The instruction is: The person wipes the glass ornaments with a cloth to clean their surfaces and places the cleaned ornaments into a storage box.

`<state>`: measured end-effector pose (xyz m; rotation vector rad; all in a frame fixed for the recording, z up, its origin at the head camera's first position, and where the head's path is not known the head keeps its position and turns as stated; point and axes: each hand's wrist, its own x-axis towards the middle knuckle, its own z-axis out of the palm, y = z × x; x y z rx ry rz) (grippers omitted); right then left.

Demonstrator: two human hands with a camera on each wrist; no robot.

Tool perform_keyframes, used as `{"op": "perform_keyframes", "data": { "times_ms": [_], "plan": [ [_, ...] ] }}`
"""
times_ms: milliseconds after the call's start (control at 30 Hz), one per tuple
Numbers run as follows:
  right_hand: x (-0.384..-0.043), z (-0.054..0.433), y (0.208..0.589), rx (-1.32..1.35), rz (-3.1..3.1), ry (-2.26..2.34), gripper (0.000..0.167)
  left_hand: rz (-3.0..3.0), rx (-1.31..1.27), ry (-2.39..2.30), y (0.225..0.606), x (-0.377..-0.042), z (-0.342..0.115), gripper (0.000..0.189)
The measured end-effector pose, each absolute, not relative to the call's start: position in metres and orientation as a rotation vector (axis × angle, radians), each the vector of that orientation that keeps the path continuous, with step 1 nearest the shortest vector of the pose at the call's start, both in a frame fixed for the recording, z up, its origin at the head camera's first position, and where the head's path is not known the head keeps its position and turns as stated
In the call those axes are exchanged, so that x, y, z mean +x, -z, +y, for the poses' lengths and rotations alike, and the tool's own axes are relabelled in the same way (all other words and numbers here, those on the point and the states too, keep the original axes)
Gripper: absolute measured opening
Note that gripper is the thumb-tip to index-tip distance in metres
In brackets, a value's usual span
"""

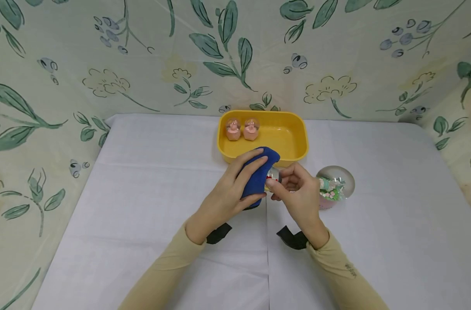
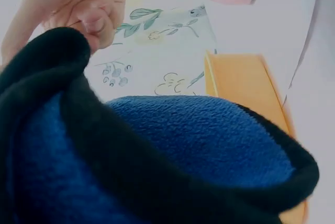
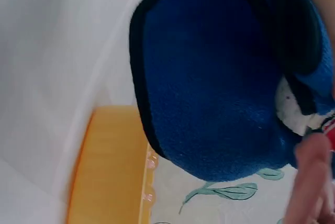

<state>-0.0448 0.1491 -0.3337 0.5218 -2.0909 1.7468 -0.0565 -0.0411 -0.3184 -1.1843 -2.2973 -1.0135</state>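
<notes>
Work held just in front of the yellow tray (image 1: pixel 283 135)

Behind the tray hangs a leafy printed backdrop (image 1: pixel 142 56); the white-covered table (image 1: pixel 123 193) spreads to both sides of it. The tray sits at the table's far edge, probably so the nearer part serves the arms. Before the tray's near-left part, the left hand (image 1: pixel 225 191) grips a dark-edged blue cloth (image 1: pixel 256 176), fingers laid over its outer face, seemingly to cup the fabric. To the right of the tray and nearer than it stands a large snow globe (image 1: pixel 338 187). Before the tray's near side, the right hand (image 1: pixel 299 191) pinches a small ornament (image 1: pixel 273 175) at the cloth's opening, apparently steadying one end; much of the piece is hidden. Two pink globes (image 1: pixel 233 130) (image 1: pixel 251 130) stand side by side in the tray's left half, perhaps grouped to save space.

As for edges, the tray's near rim lies close behind the cloth; whether they touch cannot be told. Room remains inside the tray's right half, and the table gives wide space to its left. Rightward, the large snow globe is just beside the right hand, so movement there looks tight.
</notes>
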Motion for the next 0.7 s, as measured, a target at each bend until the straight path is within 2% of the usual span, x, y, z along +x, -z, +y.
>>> {"op": "perform_keyframes", "data": {
  "times_ms": [267, 467, 700],
  "plan": [
    [-0.0453, 0.1478, 0.3306, 0.666, -2.185, -1.779, 0.055, -2.327, -1.132, 1.092, 0.3173, -0.0581, -0.0473, 0.082],
    [-0.0449, 0.1445, 0.3313, 0.623, -2.059, -1.886, 0.043, -2.326, -1.165, 1.075, 0.3150, -0.0592, -0.0484, 0.083],
    [-0.0438, 0.1463, 0.3310, 0.553, -1.994, -1.961, 0.044, -2.325, -1.144, 1.106, 0.3132, -0.0587, -0.0506, 0.084]
  ]
}}
